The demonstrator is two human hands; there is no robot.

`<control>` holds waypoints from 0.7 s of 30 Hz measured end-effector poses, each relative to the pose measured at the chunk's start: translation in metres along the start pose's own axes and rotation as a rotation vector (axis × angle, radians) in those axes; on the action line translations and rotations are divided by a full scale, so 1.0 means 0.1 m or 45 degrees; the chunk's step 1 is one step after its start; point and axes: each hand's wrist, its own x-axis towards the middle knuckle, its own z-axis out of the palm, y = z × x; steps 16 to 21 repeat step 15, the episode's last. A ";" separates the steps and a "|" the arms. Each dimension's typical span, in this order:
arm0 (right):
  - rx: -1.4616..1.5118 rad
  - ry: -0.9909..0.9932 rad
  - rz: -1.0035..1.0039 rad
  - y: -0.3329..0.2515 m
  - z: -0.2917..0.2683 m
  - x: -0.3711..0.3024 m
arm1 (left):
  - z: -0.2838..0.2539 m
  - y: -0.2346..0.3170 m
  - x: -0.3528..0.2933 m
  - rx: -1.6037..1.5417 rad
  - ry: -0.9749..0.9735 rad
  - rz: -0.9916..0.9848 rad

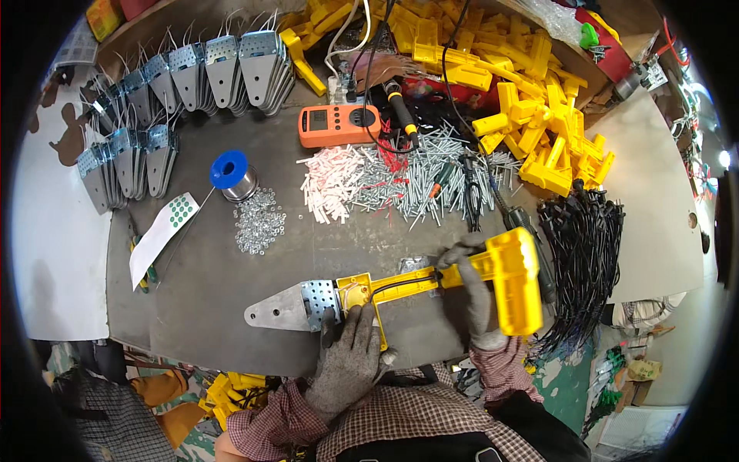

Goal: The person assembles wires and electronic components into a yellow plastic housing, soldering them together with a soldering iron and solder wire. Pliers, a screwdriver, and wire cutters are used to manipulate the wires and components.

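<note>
Head view: yellow-handled heating tool [431, 285] lying lengthwise left-to-right on the near workbench [215, 292], metal blade pointing left; gloved left hand [348, 362] pressing flat-fingered beside its blade joint, gloved right hand [473, 296] wrapped around the handle.

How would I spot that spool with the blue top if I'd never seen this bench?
Start at the grey workbench and find the orange multimeter near its far edge. To its left stands the solder spool, beside a heap of small silver nuts. It alone has a round blue cap.
</note>
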 end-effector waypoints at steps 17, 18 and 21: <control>-1.237 -0.937 -0.388 0.03 0.30 -0.09 | -0.25 -0.74 -0.57 -0.746 -0.241 0.314; -1.237 -0.937 -0.388 0.03 0.30 -0.09 | -0.25 -0.74 -0.57 -0.746 -0.241 0.314; -1.237 -0.937 -0.388 0.03 0.30 -0.09 | -0.25 -0.74 -0.57 -0.746 -0.241 0.314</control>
